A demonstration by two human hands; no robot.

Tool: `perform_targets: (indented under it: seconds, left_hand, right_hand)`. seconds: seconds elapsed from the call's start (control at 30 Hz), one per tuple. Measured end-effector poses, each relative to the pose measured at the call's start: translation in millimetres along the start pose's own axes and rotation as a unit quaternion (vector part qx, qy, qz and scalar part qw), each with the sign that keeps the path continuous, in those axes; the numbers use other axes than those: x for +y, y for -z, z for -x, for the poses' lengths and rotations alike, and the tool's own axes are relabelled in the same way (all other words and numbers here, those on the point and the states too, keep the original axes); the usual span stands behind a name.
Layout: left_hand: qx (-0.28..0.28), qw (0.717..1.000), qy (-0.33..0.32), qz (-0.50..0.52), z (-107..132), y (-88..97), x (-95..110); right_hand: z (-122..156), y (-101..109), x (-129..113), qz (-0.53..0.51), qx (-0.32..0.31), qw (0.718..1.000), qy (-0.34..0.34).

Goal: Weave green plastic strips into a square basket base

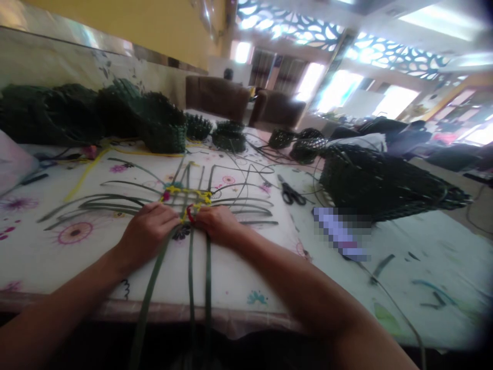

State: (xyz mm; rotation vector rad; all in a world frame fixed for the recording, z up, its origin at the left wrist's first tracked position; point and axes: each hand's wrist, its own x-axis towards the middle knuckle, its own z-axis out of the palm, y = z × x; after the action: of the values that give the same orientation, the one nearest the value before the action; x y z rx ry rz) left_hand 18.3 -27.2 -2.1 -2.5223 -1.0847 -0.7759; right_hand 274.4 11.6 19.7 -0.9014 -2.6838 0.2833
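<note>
A small woven start of dark green strips (188,198) bound with yellow cord lies on the flowered tablecloth (46,241). Long green strips fan out from it to the sides and run toward me over the table edge. My left hand (148,231) rests on the near left of the weave, fingers curled down on the strips. My right hand (217,223) sits at the near right, its fingers pinched on a strip beside a red bit at the weave's edge.
Black-handled scissors (291,193) lie right of the weave. A large dark woven basket (370,182) lies on its side at the right. Several finished dark green baskets (162,126) line the back of the table. A yellow cord (82,177) trails left. Sofas stand behind.
</note>
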Motion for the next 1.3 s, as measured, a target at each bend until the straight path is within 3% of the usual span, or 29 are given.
perform_targets:
  seconds: [0.17,0.27,0.33,0.4,0.47,0.57,0.63,0.73,0.97,1.13,1.3]
  left_hand:
    - [-0.019,0.998,0.04,0.044,6.5,7.5,1.6]
    - [0.046,0.996,0.05,0.065,8.0,30.7,16.1]
    - [0.075,0.988,0.096,0.09,1.7,45.2,25.4]
    - [0.05,0.976,0.161,0.14,-10.7,50.6,29.8]
    - [-0.022,0.968,0.167,0.189,-25.4,44.0,28.0]
    - [-0.147,0.973,0.101,0.146,-42.0,20.4,19.0]
    - [-0.174,0.976,0.091,0.092,-45.5,5.7,13.7]
    - [-0.158,0.982,0.089,0.06,-39.8,-6.0,10.3]
    - [-0.088,0.987,0.111,0.078,-19.1,-11.0,9.6]
    - [-0.098,0.977,0.141,0.13,-19.5,-8.7,8.3]
    - [-0.11,0.975,0.144,0.13,-20.9,-9.0,6.4]
  right_hand:
    - [-2.3,3.4,-1.7,-0.002,-0.013,1.0,-0.004]
    - [-3.6,4.0,-0.6,-0.011,-0.02,1.0,-0.002]
    - [-4.1,4.6,0.1,-0.015,-0.02,1.0,0.003]
    - [-4.4,5.6,0.3,-0.015,-0.02,1.0,0.005]
    - [-4.8,6.4,0.1,-0.008,-0.026,1.0,0.0]
    - [-6.3,6.1,-0.1,0.007,-0.036,0.999,-0.002]
    - [-7.6,5.5,0.0,0.014,-0.036,0.999,0.001]
    - [-8.6,6.7,-0.3,0.022,-0.046,0.999,-0.007]
    - [-7.6,15.3,-3.6,-0.019,-0.048,0.999,-0.012]
    - [-9.3,10.4,0.4,-0.034,-0.04,0.998,-0.025]
    - [-3.6,14.1,3.2,0.011,-0.048,0.998,0.027]
